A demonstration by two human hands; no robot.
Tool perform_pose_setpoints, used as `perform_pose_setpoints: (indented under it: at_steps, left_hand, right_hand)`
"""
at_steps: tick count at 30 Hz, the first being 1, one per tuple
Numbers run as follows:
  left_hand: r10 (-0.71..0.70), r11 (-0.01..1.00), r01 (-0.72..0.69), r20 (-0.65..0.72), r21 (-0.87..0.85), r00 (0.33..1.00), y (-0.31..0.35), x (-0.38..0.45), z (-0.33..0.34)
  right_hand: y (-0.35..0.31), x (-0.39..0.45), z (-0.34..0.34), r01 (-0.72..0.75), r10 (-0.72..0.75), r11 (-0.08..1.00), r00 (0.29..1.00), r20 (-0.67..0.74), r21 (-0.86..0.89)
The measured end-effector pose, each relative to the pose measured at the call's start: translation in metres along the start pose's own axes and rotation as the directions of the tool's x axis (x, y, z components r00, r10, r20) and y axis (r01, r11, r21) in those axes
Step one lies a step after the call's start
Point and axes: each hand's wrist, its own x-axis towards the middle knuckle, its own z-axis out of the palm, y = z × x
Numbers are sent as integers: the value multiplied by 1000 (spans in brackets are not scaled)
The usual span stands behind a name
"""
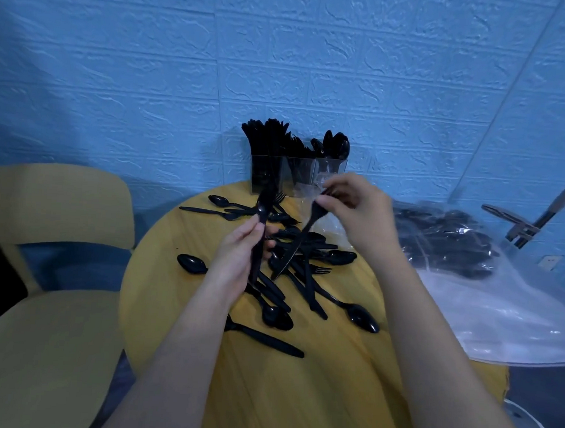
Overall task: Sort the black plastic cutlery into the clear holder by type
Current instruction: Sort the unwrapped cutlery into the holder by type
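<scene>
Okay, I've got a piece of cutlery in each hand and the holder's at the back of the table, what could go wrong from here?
1. The clear holder stands at the table's far edge, already crowded; pushing pieces in hard might tip it.
2. The right hand pinches only the knife's handle end, so it may swing or slip.
3. All pieces are black in dim light; the left hand's piece could land in the wrong compartment.

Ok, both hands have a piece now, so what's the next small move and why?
Probably carry the knife, pinched by the right hand, to the clear holder behind it; which compartment holds knives is unclear. The left hand grips a spoon.
</scene>
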Motion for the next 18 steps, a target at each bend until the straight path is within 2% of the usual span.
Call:
perform_pose_setpoints:
  at_steps: [3,7,10,11,12,13,15,16,18]
  left_hand:
    - [-29,999,27,114,20,993,0,-4,4]
    - [-77,996,82,205,-17,976,1,-7,6]
    - [-47,999,49,147,-9,988,1,-4,5]
    - [-25,999,27,101,-20,995,2,-1,2]
    - [-1,1000,2,49,-28,999,2,2,-1]
    - [20,999,-20,0,-31,1000,3,5,-5]
    - [39,998,-44,-75,-55,996,6,10,-10]
    - [39,996,-47,-97,-78,995,6,11,-11]
    - [33,994,-43,-104,-102,994,8,13,-11]
  right_hand:
    - [1,14,26,52,-46,997,995,93,-57]
    - [12,20,49,116,-104,976,992,79,-183]
    - [17,16,51,103,-100,967,995,29,-235]
    - [19,14,49,59,-50,966,998,44,-251]
    - [22,12,47,4,32,956,993,117,-294]
    - [25,9,45,-43,142,924,961,239,-379]
    - [31,1,47,-31,340,826,824,453,-564]
    - [32,-3,49,2,389,787,774,500,-617]
    - [33,-9,54,44,423,743,742,520,-668]
